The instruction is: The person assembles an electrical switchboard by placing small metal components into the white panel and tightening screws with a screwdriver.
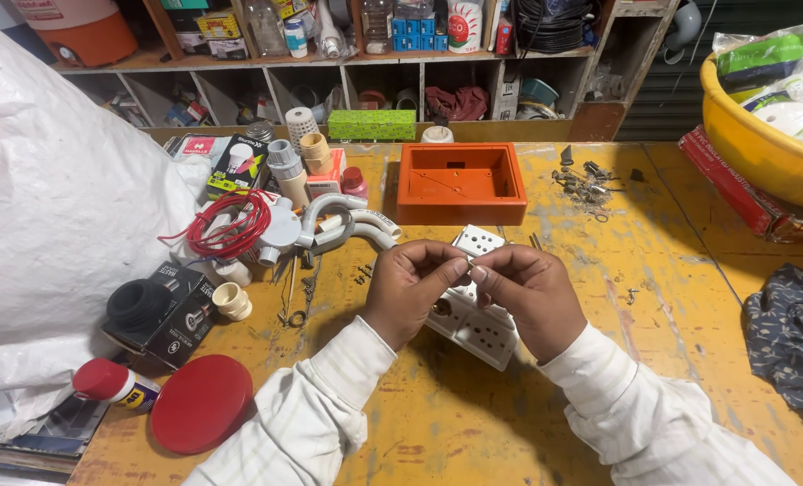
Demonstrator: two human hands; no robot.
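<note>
My left hand (pixel 412 290) and my right hand (pixel 529 292) meet over the yellow workbench (pixel 473 423), fingertips pinched together on a small part that is too small to make out. Under and behind both hands lies a white socket plate (pixel 481 331) with round pin holes, one corner sticking up beyond my fingers. An open orange plastic box (pixel 461 183) stands just behind the hands. Both sleeves are pale and striped.
Left of my hands lie white pipe bends (pixel 352 225), a coil of red wire (pixel 233 225), a red round lid (pixel 202 402) and a large white sack (pixel 50 207). Loose screws (pixel 585 187) lie at the back right. A yellow tub (pixel 762 148) and dark cloth (pixel 793 333) sit at right.
</note>
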